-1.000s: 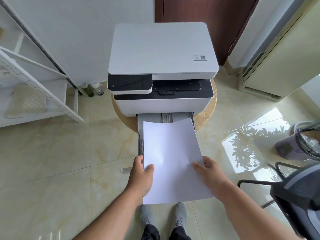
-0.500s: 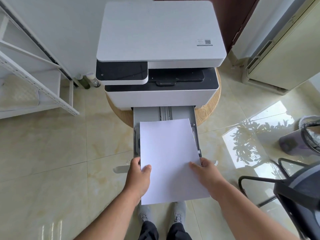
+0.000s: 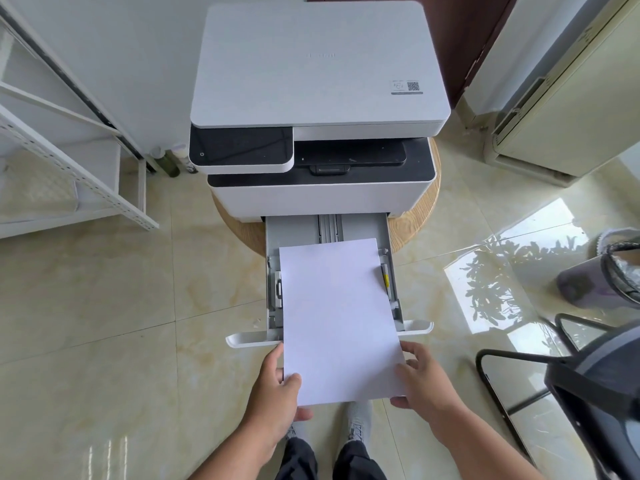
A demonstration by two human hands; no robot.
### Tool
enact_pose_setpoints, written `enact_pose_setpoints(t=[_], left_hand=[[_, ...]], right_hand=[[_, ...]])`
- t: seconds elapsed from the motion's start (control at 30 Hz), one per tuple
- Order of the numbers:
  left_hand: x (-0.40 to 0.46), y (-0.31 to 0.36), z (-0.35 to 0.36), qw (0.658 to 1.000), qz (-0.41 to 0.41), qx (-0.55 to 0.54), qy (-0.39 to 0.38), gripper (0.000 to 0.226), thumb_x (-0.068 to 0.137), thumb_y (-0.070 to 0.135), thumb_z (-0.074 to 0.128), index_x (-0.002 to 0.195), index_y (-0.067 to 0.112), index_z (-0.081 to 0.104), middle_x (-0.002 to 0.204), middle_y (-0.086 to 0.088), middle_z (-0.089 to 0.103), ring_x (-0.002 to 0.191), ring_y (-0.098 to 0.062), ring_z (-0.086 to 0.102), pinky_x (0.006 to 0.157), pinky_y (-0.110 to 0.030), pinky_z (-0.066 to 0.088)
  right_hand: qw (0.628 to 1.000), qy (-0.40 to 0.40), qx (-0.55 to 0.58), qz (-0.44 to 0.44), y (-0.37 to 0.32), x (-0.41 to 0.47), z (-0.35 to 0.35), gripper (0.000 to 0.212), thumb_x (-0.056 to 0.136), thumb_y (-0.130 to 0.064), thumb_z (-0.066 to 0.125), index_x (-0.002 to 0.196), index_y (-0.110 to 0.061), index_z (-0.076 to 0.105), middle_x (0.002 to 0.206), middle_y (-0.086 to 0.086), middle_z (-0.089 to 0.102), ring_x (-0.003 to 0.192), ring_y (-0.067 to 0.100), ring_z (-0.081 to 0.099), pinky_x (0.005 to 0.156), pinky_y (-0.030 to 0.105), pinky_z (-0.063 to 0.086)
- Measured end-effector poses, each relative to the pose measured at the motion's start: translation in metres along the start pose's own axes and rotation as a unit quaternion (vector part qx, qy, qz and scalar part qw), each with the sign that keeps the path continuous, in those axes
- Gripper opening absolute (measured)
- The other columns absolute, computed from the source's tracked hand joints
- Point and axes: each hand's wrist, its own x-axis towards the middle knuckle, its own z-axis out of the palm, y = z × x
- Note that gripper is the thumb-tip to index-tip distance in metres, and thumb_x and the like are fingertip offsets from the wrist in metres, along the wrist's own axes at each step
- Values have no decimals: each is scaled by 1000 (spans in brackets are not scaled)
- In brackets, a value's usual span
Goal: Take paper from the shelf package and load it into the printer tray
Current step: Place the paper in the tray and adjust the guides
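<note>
A white stack of paper point(image 3: 337, 317) is held flat over the pulled-out grey printer tray point(image 3: 391, 237), its far edge between the tray's side guides and its near end jutting past the tray's white front lip. My left hand point(image 3: 275, 393) grips the near left corner, thumb on top. My right hand point(image 3: 424, 382) holds the near right corner. The white and black printer point(image 3: 317, 98) stands on a round wooden stool point(image 3: 414, 230). The shelf package cannot be made out.
A white metal shelf point(image 3: 69, 161) stands at the left with a pale cushion on it. Small bottles point(image 3: 171, 161) sit by the wall. A black chair point(image 3: 588, 386) and a lined bin point(image 3: 620, 271) are at the right. My feet are below the paper.
The view has moved closer to the printer and the paper now lies lower and squarer between the tray guides, with its far edge further back from the printer body. Both hands keep their grip.
</note>
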Motion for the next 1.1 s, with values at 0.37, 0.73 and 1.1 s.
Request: enact_pose_setpoints(t=[0.37, 0.73, 1.1], left_hand=[[11, 23, -2, 1000, 17, -5, -12, 60, 98, 7, 47, 147, 41, 42, 121, 10, 70, 105, -24, 68, 59, -34, 61], [32, 33, -7, 998, 21, -64, 5, 53, 98, 0, 47, 143, 28, 52, 119, 2, 73, 104, -22, 72, 72, -35, 64], [26, 22, -14, 999, 52, 5, 3, 56, 98, -6, 52, 148, 20, 49, 112, -8, 72, 90, -17, 77, 75, -26, 63]], right_hand=[[999, 31, -6, -22, -18, 14, 4, 43, 96, 1, 42, 129, -22, 57, 105, 13, 68, 78, 25, 64, 68, 39, 62], [998, 49, 42, 19, -26, 26, 15, 43, 96, 1, 47, 132, -20, 55, 105, 9, 68, 85, 23, 72, 69, 36, 63], [993, 118, -11, -1, -24, 19, 11, 21, 96, -3, 52, 98, -15, 70, 79, 11, 75, 62, 19, 70, 55, 22, 59]])
